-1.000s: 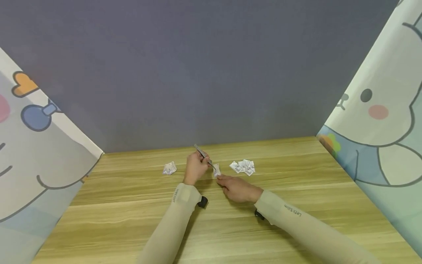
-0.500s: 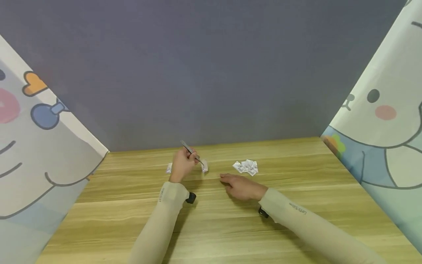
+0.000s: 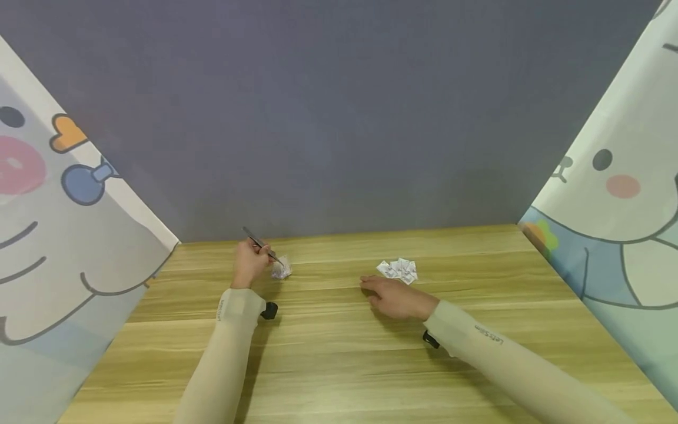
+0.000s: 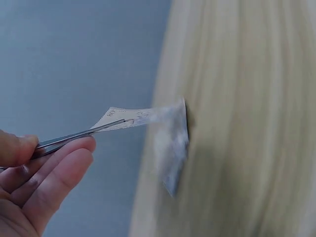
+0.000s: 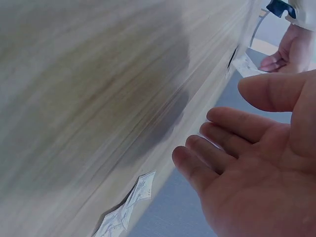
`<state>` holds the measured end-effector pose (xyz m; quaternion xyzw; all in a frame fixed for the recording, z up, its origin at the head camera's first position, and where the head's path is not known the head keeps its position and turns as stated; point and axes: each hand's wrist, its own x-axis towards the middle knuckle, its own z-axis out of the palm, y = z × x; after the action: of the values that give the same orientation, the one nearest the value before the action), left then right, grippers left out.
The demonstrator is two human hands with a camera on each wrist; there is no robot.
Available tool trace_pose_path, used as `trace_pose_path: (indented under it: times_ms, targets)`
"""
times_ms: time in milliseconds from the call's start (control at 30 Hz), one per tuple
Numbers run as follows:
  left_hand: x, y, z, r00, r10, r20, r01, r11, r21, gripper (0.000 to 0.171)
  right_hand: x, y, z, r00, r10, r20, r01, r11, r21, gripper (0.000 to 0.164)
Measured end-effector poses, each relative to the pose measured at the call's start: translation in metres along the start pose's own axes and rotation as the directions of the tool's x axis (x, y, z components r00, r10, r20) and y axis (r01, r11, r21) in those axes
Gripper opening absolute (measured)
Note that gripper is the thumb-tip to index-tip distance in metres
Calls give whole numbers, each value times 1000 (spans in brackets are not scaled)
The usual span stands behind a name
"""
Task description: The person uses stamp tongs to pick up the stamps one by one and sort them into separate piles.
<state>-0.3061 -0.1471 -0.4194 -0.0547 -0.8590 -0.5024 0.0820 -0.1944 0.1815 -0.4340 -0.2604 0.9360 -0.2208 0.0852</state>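
Note:
My left hand pinches metal tweezers between thumb and fingers at the left. In the left wrist view the tweezers have hold of a small white sachet with a serrated edge and small print. That sachet hangs over a left pile of sachets, which is blurred; whether they touch I cannot tell. My right hand holds nothing, its fingers extended and relaxed in the right wrist view. Just beyond it lies a right cluster of several white sachets, overlapping on the table.
The wood-grain table spans the front. A grey upright panel closes its far edge. Cartoon-printed panels stand along the left side and the right side. A black wrist camera sits under the left cuff.
My left hand has carried the tweezers and sachet leftward from the middle to the left pile. My right hand has let go of that sachet and stays near the right cluster.

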Motion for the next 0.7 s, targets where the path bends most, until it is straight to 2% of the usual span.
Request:
trace_pose_path:
  times_ms: [100,233,400,500,567,600,667,700]
  targets:
    - [4,-10,-3,1000,-17,-19,18,999,41,18,0,1,0,1000,-3,-3,3,1000,3,41]
    - [5,-18,-6,999,23,-43,-17,993,115,20,-1,2,-1,1000,-3,-23,3,1000,1,41]
    - [2,-16,-13,989,110,-98,-82,964,253,19,-4,5,-7,999,8,-52,-8,1000,-2,41]
    - [-1,-7,-14,975,199,-100,-156,930,332,15,-6,8,-11,998,5,-62,-5,1000,8,41]
    - [-2,2,-11,963,268,-35,-238,903,357,13,-6,10,-13,997,-5,-71,6,1000,15,41]
    - [-4,7,-8,951,308,14,-291,881,372,12,-7,10,-14,997,-9,-76,11,1000,20,41]
    - [-7,18,1,914,383,132,-404,827,392,14,-7,11,-16,996,-19,-83,21,1000,20,41]
    - [-10,24,6,888,416,197,-461,796,394,16,-7,12,-17,996,-19,-87,20,1000,15,42]
